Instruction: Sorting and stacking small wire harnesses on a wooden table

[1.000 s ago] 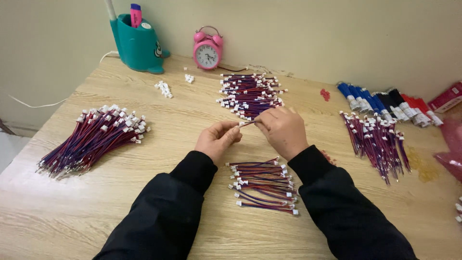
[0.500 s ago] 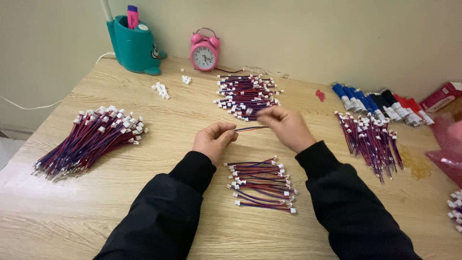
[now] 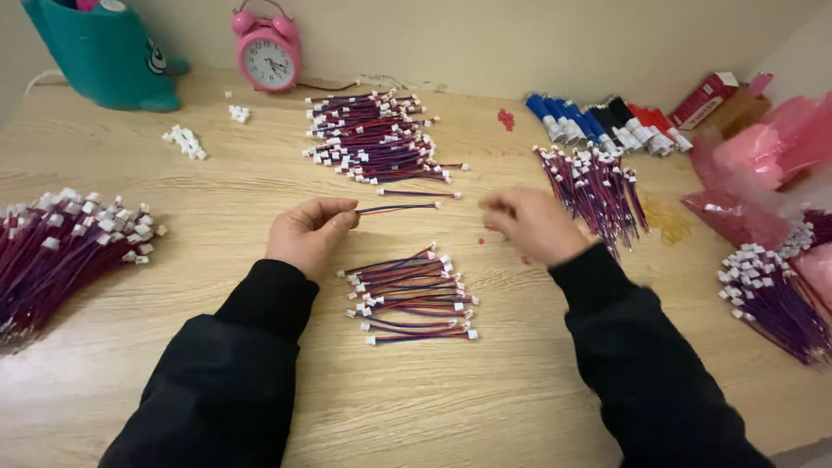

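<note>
My left hand (image 3: 308,232) pinches one end of a short red-and-blue wire lead (image 3: 399,207) with a white plug at its far tip; the lead sticks out to the right, just above the table. My right hand (image 3: 529,224) is blurred, off the lead and to its right, fingers loosely curled with nothing visible in them. Below the lead lies a small stack of the same leads (image 3: 412,295) with white plugs at both ends. A larger pile of leads (image 3: 373,139) sits behind, toward the wall.
A big bundle of leads (image 3: 61,251) lies at the left, another bundle (image 3: 594,186) right of centre, one more (image 3: 776,290) at the right edge. Loose white plugs (image 3: 185,141), a pink alarm clock (image 3: 269,56), a teal holder (image 3: 95,52), coloured markers (image 3: 607,117) and pink bags (image 3: 763,173) line the back.
My right hand let go of the lead and swung away to the right. My left hand still holds it. The camera view turned to the right and dipped.
</note>
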